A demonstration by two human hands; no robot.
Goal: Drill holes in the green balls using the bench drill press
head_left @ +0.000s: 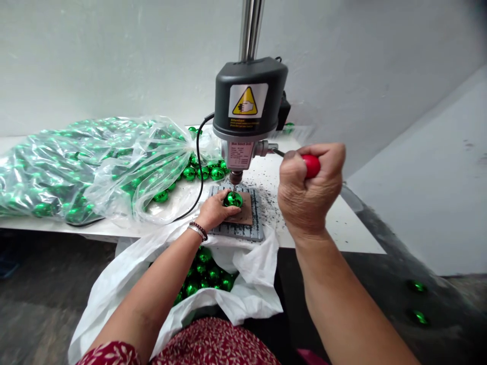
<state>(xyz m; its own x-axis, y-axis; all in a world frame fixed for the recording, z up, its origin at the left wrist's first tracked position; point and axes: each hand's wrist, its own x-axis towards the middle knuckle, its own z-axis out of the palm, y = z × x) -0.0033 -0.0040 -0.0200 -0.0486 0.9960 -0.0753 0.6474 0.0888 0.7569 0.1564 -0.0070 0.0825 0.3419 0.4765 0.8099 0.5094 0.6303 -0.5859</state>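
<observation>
Pinching a shiny green ball (234, 199) between thumb and fingers of the left hand (213, 211), parted only to its width, on the brown board (247, 209) beneath the drill press (249, 109). Gripping a red knob (312, 166) in the tightly curled right hand (310, 197), right of the machine. With more green balls (213, 274) near, amid white sheeting (258, 286), and at left in a clear bag (76, 167).

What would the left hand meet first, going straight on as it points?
First, the green ball the left hand holds; past it, perhaps the drill bit, though depth there is unclear.
</observation>
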